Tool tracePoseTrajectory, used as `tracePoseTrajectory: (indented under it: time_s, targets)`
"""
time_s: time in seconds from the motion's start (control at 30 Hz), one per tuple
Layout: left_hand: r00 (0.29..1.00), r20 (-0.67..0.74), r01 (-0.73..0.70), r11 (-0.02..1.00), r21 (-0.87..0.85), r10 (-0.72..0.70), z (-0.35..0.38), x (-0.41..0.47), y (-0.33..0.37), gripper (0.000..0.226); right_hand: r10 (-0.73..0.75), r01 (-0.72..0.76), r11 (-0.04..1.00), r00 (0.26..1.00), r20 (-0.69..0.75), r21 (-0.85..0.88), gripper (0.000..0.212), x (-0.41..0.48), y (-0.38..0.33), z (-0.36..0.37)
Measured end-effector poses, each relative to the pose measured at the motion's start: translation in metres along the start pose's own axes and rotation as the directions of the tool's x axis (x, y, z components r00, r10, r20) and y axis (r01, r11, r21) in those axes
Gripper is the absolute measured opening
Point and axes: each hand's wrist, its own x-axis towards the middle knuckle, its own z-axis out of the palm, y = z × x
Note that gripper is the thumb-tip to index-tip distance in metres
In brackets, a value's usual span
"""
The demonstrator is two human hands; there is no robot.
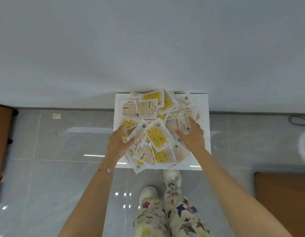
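Note:
A heap of several flat snack packets, some yellow with small printed figures and some clear with white labels, covers a small white table that stands against the wall. My left hand rests on the heap's left edge, fingers straight and spread over a yellow packet. My right hand lies on the right side of the heap, fingers straight on a clear packet. Neither hand grips anything. A few packets hang over the table's front edge.
The grey tiled floor surrounds the table. Brown furniture stands at the far left and at the lower right. My feet in white shoes stand just before the table. A cable lies by the wall.

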Motion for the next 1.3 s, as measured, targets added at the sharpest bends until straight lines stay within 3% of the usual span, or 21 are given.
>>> tracePoseTrajectory:
  time_s: [0.2,0.37,0.57,0.73,0.87,1.07,1.2,1.3]
  targets:
    - [0.997,-0.077,-0.006,0.999,0.047,0.010,0.041,0.016,0.001,0.079,0.055,-0.052,0.998,0.994,-0.096,0.027,0.094,0.026,0.007,0.026]
    - [0.989,-0.145,0.023,0.999,0.038,-0.017,0.047,0.023,-0.001,0.084,0.125,-0.085,0.946,0.986,-0.112,0.313,0.099,0.034,0.009,0.027]
    - [0.992,-0.126,-0.001,0.998,-0.056,-0.006,0.038,0.027,-0.004,0.060,0.143,-0.055,0.888,0.977,-0.161,0.456,0.090,0.027,0.011,0.020]
    - [0.993,-0.121,-0.011,0.981,-0.194,-0.013,0.027,0.036,-0.008,0.044,0.198,-0.102,0.854,0.970,-0.139,0.509,0.062,0.026,0.020,0.011]
    - [0.983,-0.144,0.051,0.923,-0.381,-0.113,0.014,0.033,-0.004,0.033,0.224,-0.111,0.840,0.962,-0.153,0.531,0.053,0.027,0.024,0.009]
    - [0.966,-0.178,0.062,0.839,-0.540,-0.187,0.000,0.028,-0.007,0.035,0.278,-0.113,0.839,0.929,-0.242,0.532,0.025,0.019,0.026,0.009]
    - [0.951,-0.132,0.103,0.687,-0.720,-0.280,-0.008,0.017,-0.011,0.029,0.231,-0.041,0.812,0.939,-0.256,0.582,0.022,0.008,0.024,0.000]
    - [0.958,-0.078,0.122,0.637,-0.761,-0.277,-0.014,0.007,-0.009,0.029,0.193,-0.010,0.747,0.960,-0.204,0.664,0.024,0.002,0.018,-0.011]
